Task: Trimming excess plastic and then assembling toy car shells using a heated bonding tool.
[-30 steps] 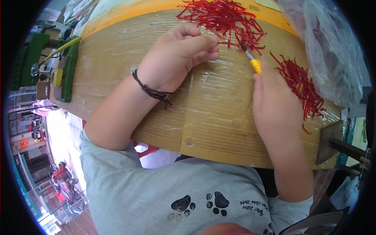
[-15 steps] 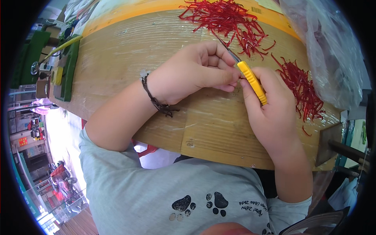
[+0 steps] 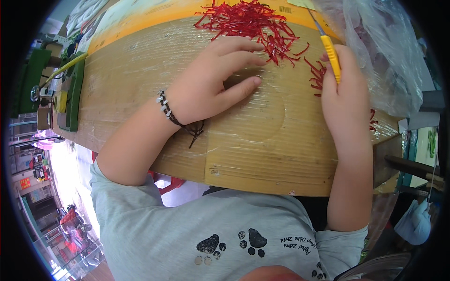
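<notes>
My left hand (image 3: 208, 84) hovers over or rests on the table, palm down, fingers spread and holding nothing. Its fingertips reach the near edge of a large heap of thin, glossy red strips (image 3: 246, 21). In my right hand (image 3: 348, 91) is a slim tool with a ribbed yellow handle (image 3: 331, 54) and a narrow pointed metal end, aimed away from me. That hand is over a smaller heap of red strips (image 3: 317, 75) and covers most of it. What its curled fingers hold besides the tool is hidden.
The table (image 3: 253, 150) has a brown cardboard-like top under clear film, with a yellow band along its far side. A crumpled clear plastic bag (image 3: 389, 65) lies at the right. A green metal device (image 3: 75, 93) stands at the left edge.
My hands have parted. The left has moved slightly left and its fingers have opened out from a pinch; the right has swung up and right with the yellow-handled tool, over the smaller heap.
</notes>
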Demonstrator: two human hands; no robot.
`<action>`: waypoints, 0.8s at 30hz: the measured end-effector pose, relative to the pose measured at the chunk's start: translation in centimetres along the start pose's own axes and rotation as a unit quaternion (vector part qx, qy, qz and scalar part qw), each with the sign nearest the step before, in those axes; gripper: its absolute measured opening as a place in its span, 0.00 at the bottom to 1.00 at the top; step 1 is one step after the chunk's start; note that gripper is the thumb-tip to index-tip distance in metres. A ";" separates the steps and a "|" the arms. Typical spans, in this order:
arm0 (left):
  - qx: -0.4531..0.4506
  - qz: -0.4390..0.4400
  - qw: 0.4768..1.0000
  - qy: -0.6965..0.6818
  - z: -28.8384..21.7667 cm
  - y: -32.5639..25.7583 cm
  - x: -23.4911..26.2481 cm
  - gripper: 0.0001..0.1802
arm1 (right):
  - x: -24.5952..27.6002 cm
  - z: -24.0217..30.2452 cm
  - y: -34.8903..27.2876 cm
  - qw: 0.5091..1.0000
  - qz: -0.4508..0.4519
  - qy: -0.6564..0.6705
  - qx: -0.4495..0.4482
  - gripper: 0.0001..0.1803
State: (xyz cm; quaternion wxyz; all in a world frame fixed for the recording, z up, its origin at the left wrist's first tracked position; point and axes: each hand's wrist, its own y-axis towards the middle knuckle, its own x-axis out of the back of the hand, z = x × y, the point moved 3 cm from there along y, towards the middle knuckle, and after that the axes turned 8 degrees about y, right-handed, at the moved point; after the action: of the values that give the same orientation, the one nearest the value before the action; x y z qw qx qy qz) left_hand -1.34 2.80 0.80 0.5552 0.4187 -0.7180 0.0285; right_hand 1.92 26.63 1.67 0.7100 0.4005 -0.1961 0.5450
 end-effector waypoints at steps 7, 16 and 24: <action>-0.058 0.118 0.986 0.103 -0.6 -0.4 -0.8 0.26 | -1.5 -0.6 0.1 0.992 0.023 -0.024 0.118 0.21; -0.028 0.148 0.981 0.126 -0.7 -0.8 -0.5 0.30 | -0.1 0.7 -0.3 0.996 0.032 -0.080 0.009 0.21; 0.004 0.125 0.981 0.148 -0.6 -0.8 -0.9 0.30 | -2.2 0.8 0.2 0.981 0.021 -0.053 0.186 0.26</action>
State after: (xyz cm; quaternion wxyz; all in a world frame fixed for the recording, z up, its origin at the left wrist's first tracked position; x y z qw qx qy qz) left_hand -0.35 3.04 -0.03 0.6452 0.3190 -0.6749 0.1626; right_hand 1.11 24.62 0.67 0.6001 0.5498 -0.1373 0.5646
